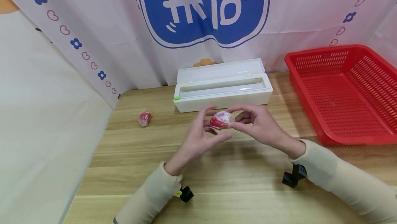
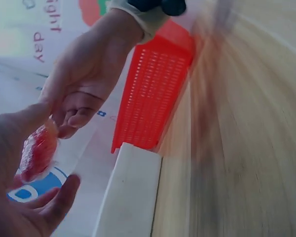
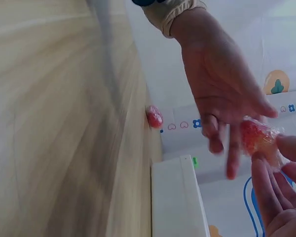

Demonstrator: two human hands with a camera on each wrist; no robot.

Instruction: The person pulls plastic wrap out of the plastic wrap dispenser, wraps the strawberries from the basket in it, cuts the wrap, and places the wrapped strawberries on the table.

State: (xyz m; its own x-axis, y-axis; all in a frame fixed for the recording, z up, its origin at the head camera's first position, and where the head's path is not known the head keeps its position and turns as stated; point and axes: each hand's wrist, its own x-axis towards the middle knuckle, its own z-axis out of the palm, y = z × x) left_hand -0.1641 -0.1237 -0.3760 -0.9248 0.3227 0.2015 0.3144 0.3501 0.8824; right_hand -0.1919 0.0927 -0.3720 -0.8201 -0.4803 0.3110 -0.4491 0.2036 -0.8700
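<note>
A small red item wrapped in clear plastic film [image 1: 221, 120] is held up above the wooden table, in front of a white cling film dispenser [image 1: 223, 91]. My right hand [image 1: 258, 122] pinches the wrapped item at its right end between thumb and fingers. Around its left side, my left hand [image 1: 196, 132] spreads its thumb and fingers, the fingers right at the film. In the right wrist view the left hand's fingers [image 3: 232, 153] hang fairly straight beside the red item [image 3: 260, 140]. A second film-wrapped red item [image 1: 144, 118] lies on the table to the left.
The dispenser's lid [image 1: 220, 71] stands raised at the back, with a green piece [image 1: 177, 98] at its left end. A red plastic basket [image 1: 328, 139] sits on the right. Behind the table [image 1: 130, 169] hangs a white curtain with a blue emblem [image 1: 204, 10].
</note>
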